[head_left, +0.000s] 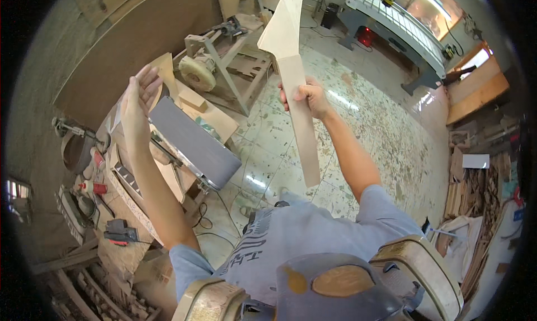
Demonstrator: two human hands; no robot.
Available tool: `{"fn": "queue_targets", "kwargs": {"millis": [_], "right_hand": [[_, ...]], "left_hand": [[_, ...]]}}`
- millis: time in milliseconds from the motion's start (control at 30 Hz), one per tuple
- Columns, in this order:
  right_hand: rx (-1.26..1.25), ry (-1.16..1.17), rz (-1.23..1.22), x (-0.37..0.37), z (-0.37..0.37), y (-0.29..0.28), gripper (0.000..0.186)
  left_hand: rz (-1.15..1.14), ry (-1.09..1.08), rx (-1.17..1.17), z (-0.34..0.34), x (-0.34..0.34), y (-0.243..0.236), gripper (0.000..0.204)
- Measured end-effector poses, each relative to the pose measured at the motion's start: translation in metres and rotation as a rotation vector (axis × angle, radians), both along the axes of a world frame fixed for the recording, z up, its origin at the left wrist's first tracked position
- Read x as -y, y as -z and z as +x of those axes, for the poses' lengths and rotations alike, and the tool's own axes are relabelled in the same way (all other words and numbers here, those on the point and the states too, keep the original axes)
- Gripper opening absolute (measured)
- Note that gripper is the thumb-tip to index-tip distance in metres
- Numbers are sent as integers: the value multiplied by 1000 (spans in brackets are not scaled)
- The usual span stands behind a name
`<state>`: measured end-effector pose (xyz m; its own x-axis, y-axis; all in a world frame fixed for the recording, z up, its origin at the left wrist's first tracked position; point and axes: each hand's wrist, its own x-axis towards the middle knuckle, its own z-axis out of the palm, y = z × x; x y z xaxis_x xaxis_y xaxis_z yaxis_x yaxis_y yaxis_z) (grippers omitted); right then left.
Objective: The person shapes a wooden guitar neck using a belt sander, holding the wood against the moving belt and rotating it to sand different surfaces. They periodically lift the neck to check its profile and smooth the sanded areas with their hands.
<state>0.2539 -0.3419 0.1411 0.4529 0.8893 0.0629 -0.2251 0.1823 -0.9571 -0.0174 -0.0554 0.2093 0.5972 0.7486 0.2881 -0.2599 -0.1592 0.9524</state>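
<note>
My right hand (310, 99) grips a long pale wooden piece (298, 119), thumb on its near face and fingers wrapped round its edge. The piece stands nearly upright in view: a straight, narrow lower part, widening above the hand into an angled, tapering blade shape. To the left, my left hand (142, 94) is raised with its fingers stretched out and nothing in it. It is beside the far end of a belt sander (196, 142), whose wide grey belt slants across the bench; whether the hand touches the machine I cannot tell.
A wooden workbench on the left holds a red-and-white bottle (93, 187) and a dark power tool (119, 231). Beyond the sander stand a wooden frame with a round buffing wheel (197, 73) and a large brown panel (134, 58). A long grey machine table (400, 33) is far right; scrap wood (475, 198) lies near right.
</note>
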Motion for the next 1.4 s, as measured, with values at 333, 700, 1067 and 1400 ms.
{"fn": "queue_targets", "kwargs": {"millis": [333,700,1067,1400], "right_hand": [[-190,55,78,59,-13,11,43],[-264,-68,77,122,-28,32,43],[-349,-33,67,133,-26,39,44],[-424,-180,85,120,-44,42,51]], "left_hand": [[118,164,-166,42,138,26,50],[1051,-361,-169,108,290,37,64],[1107,-29,-141,67,317,97,27],[80,258,-351,-1,352,220,37]]}}
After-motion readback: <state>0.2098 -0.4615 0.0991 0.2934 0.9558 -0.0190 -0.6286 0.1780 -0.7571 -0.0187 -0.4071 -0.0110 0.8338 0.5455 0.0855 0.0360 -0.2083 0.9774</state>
